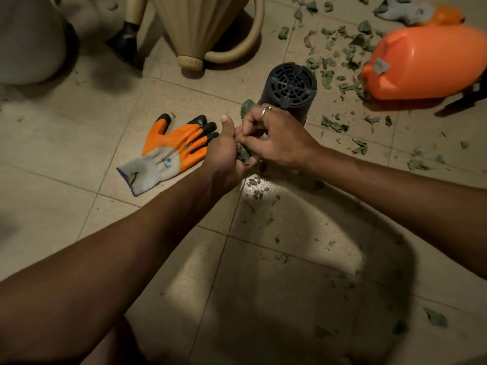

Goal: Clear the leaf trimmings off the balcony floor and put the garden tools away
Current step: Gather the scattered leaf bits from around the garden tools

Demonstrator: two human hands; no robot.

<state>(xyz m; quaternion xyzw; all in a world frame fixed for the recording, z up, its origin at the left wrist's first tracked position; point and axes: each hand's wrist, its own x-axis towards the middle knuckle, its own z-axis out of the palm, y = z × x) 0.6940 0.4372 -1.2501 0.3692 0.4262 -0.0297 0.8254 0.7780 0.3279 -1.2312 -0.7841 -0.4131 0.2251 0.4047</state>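
Across the tiled balcony floor point(66, 206), leaf trimmings point(334, 125) lie scattered, thickest at the far right and thinner in the lit patch near the person. A beige watering can point(200, 25) stands at the far edge. An orange jug point(427, 64) lies on its side at the far right among the leaves. A black pot point(290, 85) sits overturned just beyond the hands. An orange-and-grey glove point(171, 154) lies flat on the tiles to the left, with bits of leaf on it. The left hand point(224, 154) is cupped, thumb raised, and cradles a clump of leaves point(243, 154). The right hand point(274, 138), fingers curled, pinches into that clump from the right. It wears a ring point(265, 111).
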